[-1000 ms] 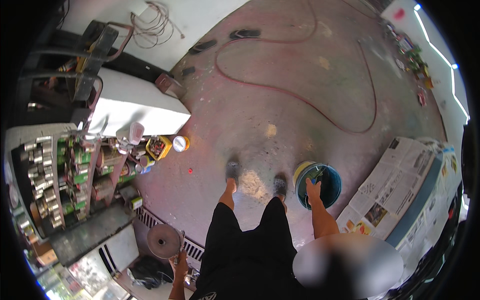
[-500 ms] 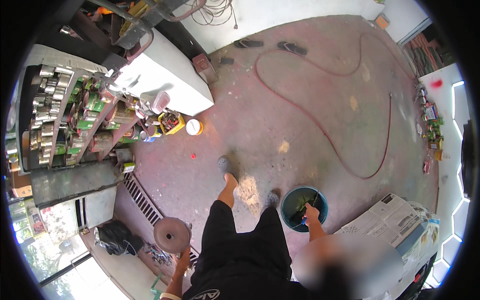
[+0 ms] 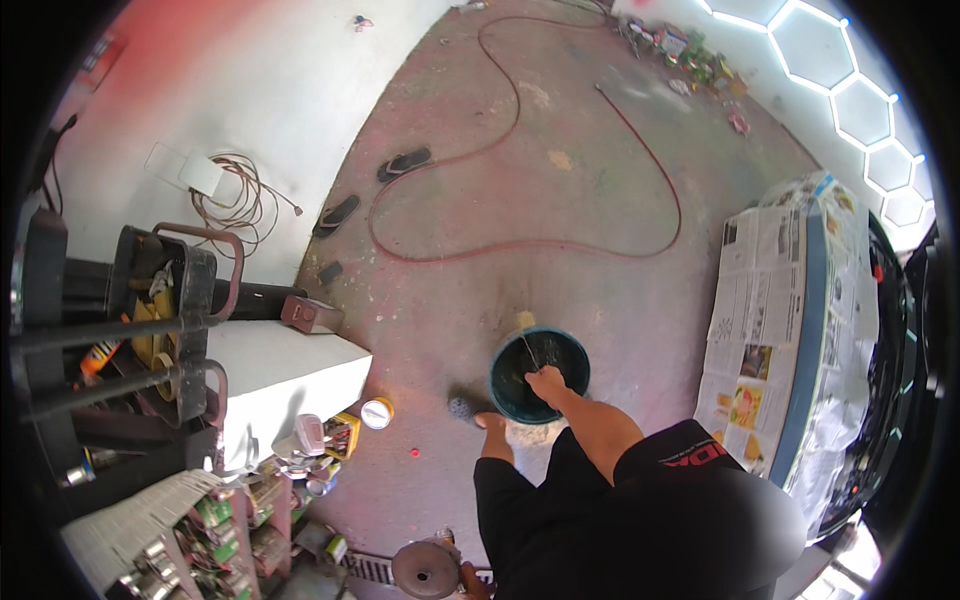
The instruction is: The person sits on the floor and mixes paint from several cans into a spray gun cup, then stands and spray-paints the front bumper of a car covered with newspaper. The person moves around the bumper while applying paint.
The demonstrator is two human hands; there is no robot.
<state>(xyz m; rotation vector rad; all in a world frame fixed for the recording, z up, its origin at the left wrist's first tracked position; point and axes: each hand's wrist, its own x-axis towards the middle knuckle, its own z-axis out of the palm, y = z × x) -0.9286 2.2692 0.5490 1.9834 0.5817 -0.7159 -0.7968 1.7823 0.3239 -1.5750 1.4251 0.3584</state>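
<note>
My right hand (image 3: 546, 384) is closed round the thin wire handle (image 3: 532, 350) of a dark teal bucket (image 3: 575, 372), whose mouth faces up. The bucket's contents are too dark to tell; whether its base touches the floor cannot be made out. At the lower edge, my left hand (image 3: 475, 580) grips what looks like a paint spray gun with a round brown cup (image 3: 424, 571), a small hole at the centre of its top. The cup hides most of the gun's body. My foot in a grey clog (image 3: 461, 408) shows left of the bucket.
A red hose (image 3: 560, 243) loops across the floor, with black flip-flops (image 3: 404, 164) beside it. At the right stands a car covered in newspaper (image 3: 755, 300). Several paint cans (image 3: 215, 515) fill a rack at lower left, near a white tub (image 3: 377, 413) and a floor grate (image 3: 372, 568).
My view has turned to the right. The bucket has moved with my right hand to beside the pale patch on the floor. The spray gun stays in my left hand.
</note>
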